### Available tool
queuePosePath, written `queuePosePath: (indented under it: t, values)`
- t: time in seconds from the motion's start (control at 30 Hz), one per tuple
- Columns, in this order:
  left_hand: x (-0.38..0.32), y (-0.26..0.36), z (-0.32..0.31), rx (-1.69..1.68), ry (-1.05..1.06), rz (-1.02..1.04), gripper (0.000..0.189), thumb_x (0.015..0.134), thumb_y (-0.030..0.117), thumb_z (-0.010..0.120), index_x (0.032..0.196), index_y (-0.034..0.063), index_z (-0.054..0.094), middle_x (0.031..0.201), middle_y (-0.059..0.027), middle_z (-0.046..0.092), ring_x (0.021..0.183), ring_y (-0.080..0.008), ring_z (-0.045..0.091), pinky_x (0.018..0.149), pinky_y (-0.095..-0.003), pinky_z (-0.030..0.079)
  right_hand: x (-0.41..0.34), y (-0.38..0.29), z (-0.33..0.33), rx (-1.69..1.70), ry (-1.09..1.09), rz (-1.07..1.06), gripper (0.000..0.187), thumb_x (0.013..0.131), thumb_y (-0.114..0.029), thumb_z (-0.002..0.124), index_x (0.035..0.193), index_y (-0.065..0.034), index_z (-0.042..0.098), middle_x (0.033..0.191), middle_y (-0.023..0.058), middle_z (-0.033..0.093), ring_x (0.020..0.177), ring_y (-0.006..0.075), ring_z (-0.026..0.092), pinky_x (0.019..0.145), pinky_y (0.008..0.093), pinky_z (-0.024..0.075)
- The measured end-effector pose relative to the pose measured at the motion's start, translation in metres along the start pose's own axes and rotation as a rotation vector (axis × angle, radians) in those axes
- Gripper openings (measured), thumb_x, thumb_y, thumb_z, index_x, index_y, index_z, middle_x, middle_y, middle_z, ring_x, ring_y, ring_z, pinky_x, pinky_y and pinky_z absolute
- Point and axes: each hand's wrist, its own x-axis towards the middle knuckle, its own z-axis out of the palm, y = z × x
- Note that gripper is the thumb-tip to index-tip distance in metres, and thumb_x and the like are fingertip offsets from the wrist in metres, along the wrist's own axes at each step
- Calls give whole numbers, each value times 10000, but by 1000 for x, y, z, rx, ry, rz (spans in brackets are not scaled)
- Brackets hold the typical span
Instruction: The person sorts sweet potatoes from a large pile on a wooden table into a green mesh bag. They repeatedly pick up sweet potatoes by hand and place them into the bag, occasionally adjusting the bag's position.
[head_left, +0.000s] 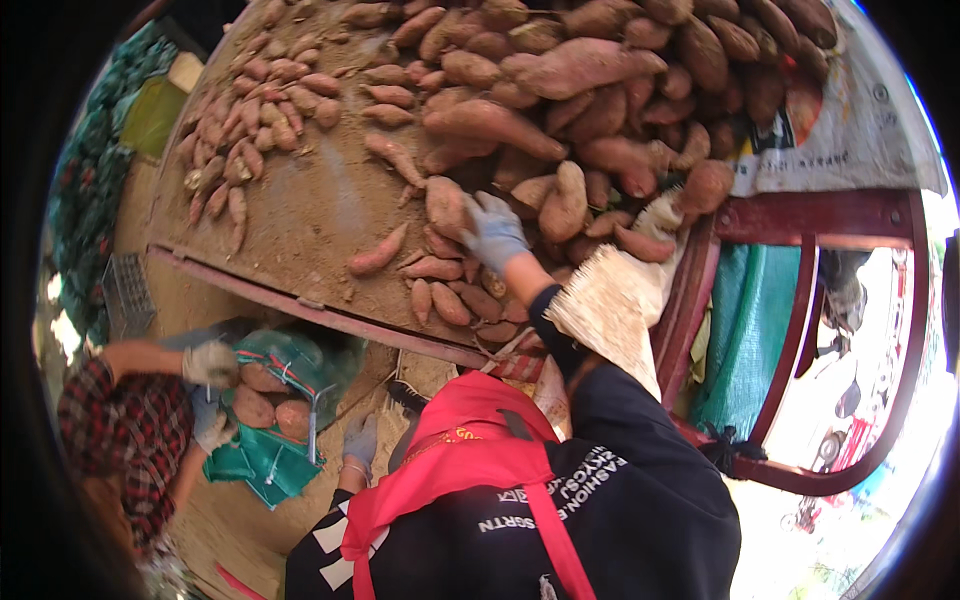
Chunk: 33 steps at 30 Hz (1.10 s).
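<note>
My right hand (495, 231), in a pale grey glove, grips the side of a large sweet potato (447, 207) at the left edge of a big heap of sweet potatoes (577, 71). Smaller sweet potatoes (450, 302) lie just below it, and one (379, 251) sits apart to the left. A group of small ones (251, 112) is spread over the upper left of the dirt-covered platform (300, 199). My left hand (360, 441), also gloved, hangs low beside my body, below the platform edge; whether its fingers are closed is unclear.
At lower left, a person in a plaid shirt (161, 427) has gloved hands at a green mesh bag (277, 461) with large sweet potatoes, held on a metal frame. A woven sack (611, 300) and a dark red metal frame (817, 217) are at the right. A grey crate (129, 292) stands far left.
</note>
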Motion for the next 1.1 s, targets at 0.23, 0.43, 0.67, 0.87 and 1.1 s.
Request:
queuePosePath:
  t: [0.23,0.43,0.67,0.87,1.1]
  values:
    - [-14,-21,17,-33,3,27,445,981,353,553,1243,21,689,1270,-231,684,1247,-384,616,1069,-433,470,-121,79,-8,33,116,42,606,870,-206,739,1436,-77,567,1370,226,591,1228,418,580,1095,467,452]
    - [-13,-96,19,271,-73,140,413,992,351,562,1207,30,708,1259,-224,692,1134,-401,669,981,-460,513,-185,149,24,-22,-103,323,648,872,-298,740,1458,-98,549,1338,253,600,1190,392,610,1041,470,487]
    - [-63,-199,-1,-223,120,-46,440,1016,364,560,1220,0,699,1193,-203,720,1096,-324,689,947,-398,527,-230,80,27,32,-209,403,691,862,-361,729,1465,-78,543,1318,227,631,1178,363,650,1016,433,508]
    - [-69,-200,2,-594,-32,-177,636,965,205,691,1523,37,437,1159,-113,690,984,-161,665,863,-302,550,-229,13,47,-249,-306,325,982,732,-349,849,1566,-132,379,1500,235,440,1373,440,442,1123,491,415]
    - [30,32,54,-607,-199,249,984,896,105,760,1648,106,125,1270,-144,585,1081,-205,643,894,-342,565,-197,33,90,-351,-222,114,1050,705,-189,818,1613,-130,292,1609,271,286,1453,524,294,1200,552,308]
